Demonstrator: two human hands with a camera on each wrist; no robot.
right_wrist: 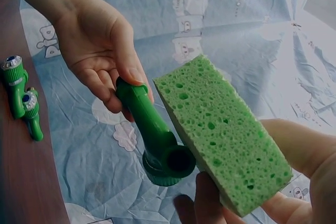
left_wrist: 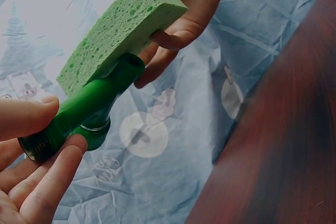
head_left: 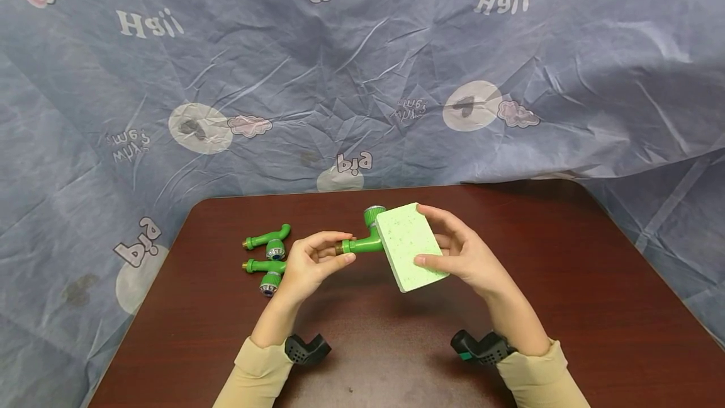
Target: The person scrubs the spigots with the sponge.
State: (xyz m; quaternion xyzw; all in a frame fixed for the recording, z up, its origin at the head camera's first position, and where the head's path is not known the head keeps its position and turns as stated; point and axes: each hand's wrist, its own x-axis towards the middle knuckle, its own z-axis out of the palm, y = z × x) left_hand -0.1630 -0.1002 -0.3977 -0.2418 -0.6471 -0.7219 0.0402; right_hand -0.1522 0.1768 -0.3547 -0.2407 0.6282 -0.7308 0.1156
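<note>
Held up over the table, a green faucet (head_left: 362, 245) has its threaded end pinched between the thumb and fingers of my left hand (head_left: 317, 263). Its knob points up and away in the head view. My right hand (head_left: 461, 250) grips a light green sponge (head_left: 410, 247) by its right side, thumb on the near face. In the right wrist view the sponge (right_wrist: 220, 135) lies along the spout end of the faucet (right_wrist: 149, 124). From the left wrist, the sponge (left_wrist: 121, 35) overlaps the faucet's (left_wrist: 89, 100) far side.
Two more green faucets lie on the table's left part, one farther back (head_left: 269, 240) and one nearer (head_left: 266, 269), beside my left hand. A dark red-brown table (head_left: 566, 282) spreads beneath. Behind it hangs a blue printed cloth (head_left: 362, 80). Each wrist wears a black camera mount.
</note>
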